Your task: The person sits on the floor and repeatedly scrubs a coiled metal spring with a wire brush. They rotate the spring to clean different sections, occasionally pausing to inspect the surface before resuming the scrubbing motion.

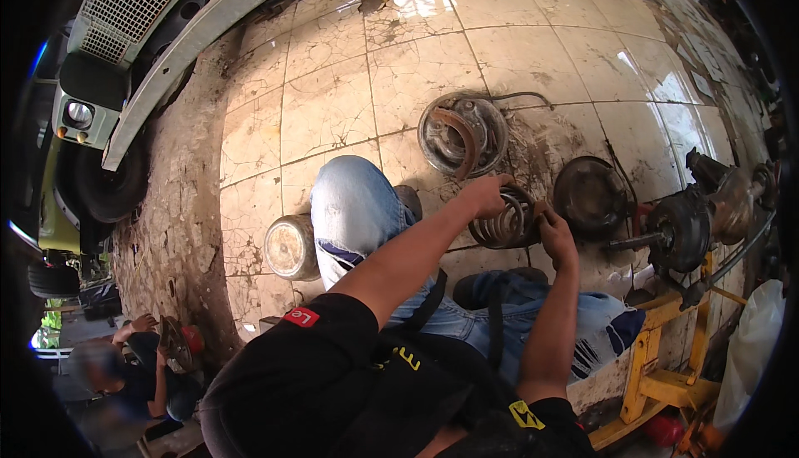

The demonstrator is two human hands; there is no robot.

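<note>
**Both hands on a coil spring**

The coil spring (503,223) sits on the tiled floor (516,50) between the person's knees. The left hand (485,194) curls over its top; the right hand (556,233) grips its side, fingers pressed together. A brake backing plate (463,133) lies just beyond.

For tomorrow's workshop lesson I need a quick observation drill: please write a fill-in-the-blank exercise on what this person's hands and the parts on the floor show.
1. Both hands, the left hand and the right hand, rest on a coiled metal ____.
2. The brake backing plate lies flat on the cracked ____ floor.
3. The axle hub is propped on a stand painted ____.
4. The person's legs are clad in blue ____.

Missing words: spring; tiled; yellow; jeans
</note>
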